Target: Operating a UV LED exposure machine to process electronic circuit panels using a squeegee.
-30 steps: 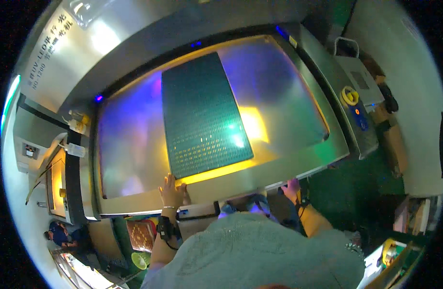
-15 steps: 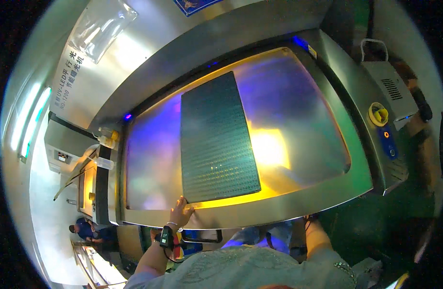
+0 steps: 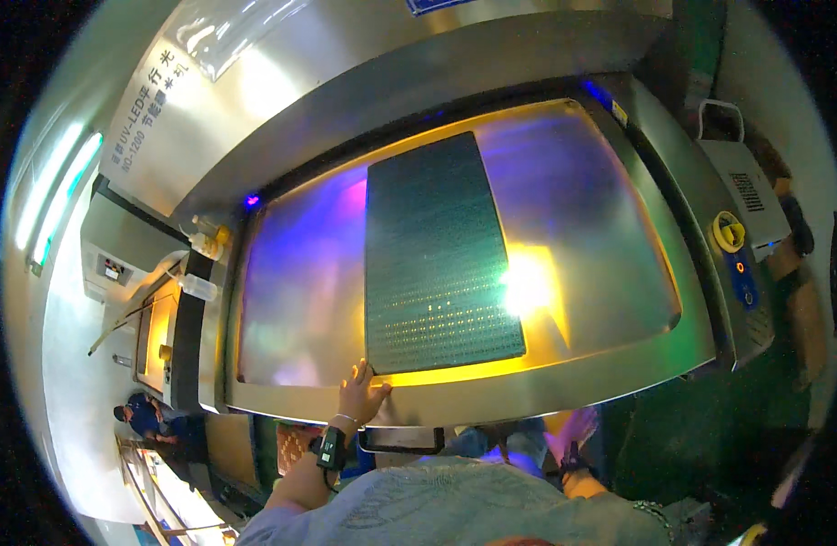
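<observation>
Midway across one broad metal bed [image 3: 300, 305], above a green floor [image 3: 660, 432], lies one dark-green panel [image 3: 437, 237]. Two light tubes [image 3: 51, 182] glow at left; one vented box [image 3: 751, 193] stands at right. One other person [image 3: 145, 415] shows far left. The left hand [image 3: 360, 398], fingers slightly apart, meets the panel's near left corner; the right hand [image 3: 570, 433] is below the bed's front edge, its finger state unclear. One translucent bottle [image 3: 198, 288] and one yellow ringed knob [image 3: 729, 237] flank the bed.
</observation>
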`<state>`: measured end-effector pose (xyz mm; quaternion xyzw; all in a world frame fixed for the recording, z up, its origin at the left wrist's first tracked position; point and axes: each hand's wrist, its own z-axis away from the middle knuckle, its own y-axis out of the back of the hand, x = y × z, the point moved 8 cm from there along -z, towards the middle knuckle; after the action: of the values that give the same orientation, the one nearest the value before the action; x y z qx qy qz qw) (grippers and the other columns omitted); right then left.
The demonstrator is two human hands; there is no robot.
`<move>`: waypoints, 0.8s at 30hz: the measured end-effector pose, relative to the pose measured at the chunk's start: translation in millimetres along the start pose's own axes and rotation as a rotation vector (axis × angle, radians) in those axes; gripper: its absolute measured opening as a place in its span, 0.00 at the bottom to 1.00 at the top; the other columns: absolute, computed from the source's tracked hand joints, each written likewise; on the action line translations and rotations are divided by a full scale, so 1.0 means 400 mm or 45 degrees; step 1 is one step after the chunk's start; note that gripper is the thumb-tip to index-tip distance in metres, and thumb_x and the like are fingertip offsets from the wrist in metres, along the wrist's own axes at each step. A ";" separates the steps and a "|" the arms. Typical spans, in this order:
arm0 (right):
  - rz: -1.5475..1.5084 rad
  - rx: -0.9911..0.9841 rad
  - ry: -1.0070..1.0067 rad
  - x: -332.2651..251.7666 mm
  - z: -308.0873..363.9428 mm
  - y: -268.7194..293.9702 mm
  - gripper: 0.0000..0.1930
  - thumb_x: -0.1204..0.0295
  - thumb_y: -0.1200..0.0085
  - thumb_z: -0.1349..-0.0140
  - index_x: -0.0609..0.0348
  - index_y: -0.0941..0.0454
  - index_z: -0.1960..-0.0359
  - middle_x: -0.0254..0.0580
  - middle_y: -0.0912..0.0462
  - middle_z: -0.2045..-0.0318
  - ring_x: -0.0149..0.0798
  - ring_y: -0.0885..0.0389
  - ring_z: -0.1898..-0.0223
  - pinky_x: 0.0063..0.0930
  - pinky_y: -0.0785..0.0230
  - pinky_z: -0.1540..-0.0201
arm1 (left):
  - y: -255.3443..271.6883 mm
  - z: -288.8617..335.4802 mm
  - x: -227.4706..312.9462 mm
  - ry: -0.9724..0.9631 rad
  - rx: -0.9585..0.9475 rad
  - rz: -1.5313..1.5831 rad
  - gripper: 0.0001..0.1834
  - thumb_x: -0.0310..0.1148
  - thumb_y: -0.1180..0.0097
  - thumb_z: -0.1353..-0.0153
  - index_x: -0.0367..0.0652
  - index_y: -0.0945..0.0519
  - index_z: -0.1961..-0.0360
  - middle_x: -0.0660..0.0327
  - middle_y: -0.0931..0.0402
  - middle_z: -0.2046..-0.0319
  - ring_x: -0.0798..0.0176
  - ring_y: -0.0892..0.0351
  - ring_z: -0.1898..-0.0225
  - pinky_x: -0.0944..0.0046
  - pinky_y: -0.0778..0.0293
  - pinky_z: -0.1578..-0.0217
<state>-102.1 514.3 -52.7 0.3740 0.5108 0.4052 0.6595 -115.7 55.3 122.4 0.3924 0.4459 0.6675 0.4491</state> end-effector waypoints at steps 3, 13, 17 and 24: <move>0.019 0.022 0.013 -0.065 -0.036 0.036 0.15 0.65 0.44 0.53 0.59 0.24 0.65 0.55 0.22 0.67 0.58 0.25 0.65 0.48 0.33 0.64 | -0.007 -0.004 0.008 -0.069 0.035 -0.046 0.41 0.61 0.55 0.44 0.40 0.40 0.38 0.54 0.49 0.35 0.44 0.47 0.36 0.37 0.47 0.43; -0.008 0.166 -0.236 0.114 -0.052 -0.030 0.22 0.64 0.40 0.56 0.60 0.27 0.58 0.54 0.21 0.65 0.56 0.23 0.62 0.42 0.30 0.60 | 0.013 -0.009 0.051 -0.317 0.129 -0.089 0.39 0.60 0.57 0.42 0.37 0.35 0.42 0.57 0.46 0.36 0.51 0.48 0.35 0.42 0.47 0.40; -1.344 -0.257 -0.455 0.048 0.077 0.034 0.20 0.67 0.37 0.56 0.65 0.24 0.61 0.43 0.19 0.66 0.36 0.21 0.71 0.32 0.29 0.65 | 0.035 0.030 -0.008 -0.312 0.313 -0.062 0.35 0.58 0.58 0.41 0.39 0.33 0.43 0.59 0.45 0.36 0.54 0.46 0.36 0.43 0.45 0.42; -1.575 0.054 -0.933 0.040 0.574 0.193 0.22 0.75 0.41 0.53 0.63 0.27 0.53 0.39 0.21 0.62 0.39 0.23 0.62 0.31 0.33 0.55 | 0.038 0.027 0.013 -0.323 0.337 -0.037 0.35 0.57 0.59 0.40 0.41 0.35 0.41 0.59 0.43 0.37 0.52 0.46 0.36 0.41 0.45 0.42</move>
<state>112.8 541.1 56.8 0.1410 0.3828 -0.2042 0.8899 -110.9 60.1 140.5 0.5226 0.4754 0.5416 0.4556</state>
